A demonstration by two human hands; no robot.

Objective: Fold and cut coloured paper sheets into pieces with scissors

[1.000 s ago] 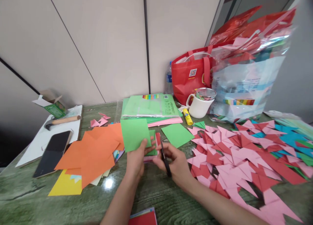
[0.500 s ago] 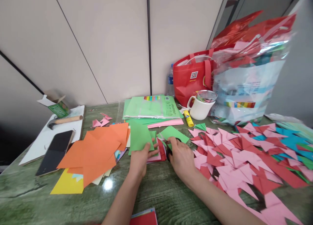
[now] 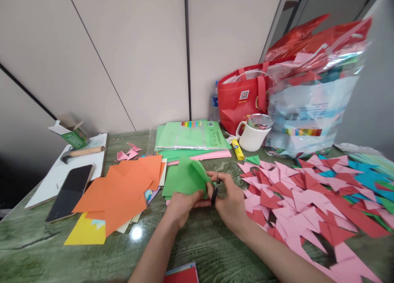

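Note:
My left hand is closed on a green paper sheet, holding it tilted just above the green table. My right hand grips black scissors, whose tips meet the sheet's right edge. More green paper lies flat under the held sheet. Orange paper squares are spread to the left of my hands.
Folded pink and red paper shapes cover the table's right side. A pack of green paper, a yellow glue stick, a white mug, a red bag and a plastic bag stand behind. A phone and hammer lie at the left.
My right hand went to the green sheet lying on the right and brought it up against the left hand's sheet. The scissors now sit at the paper's edge.

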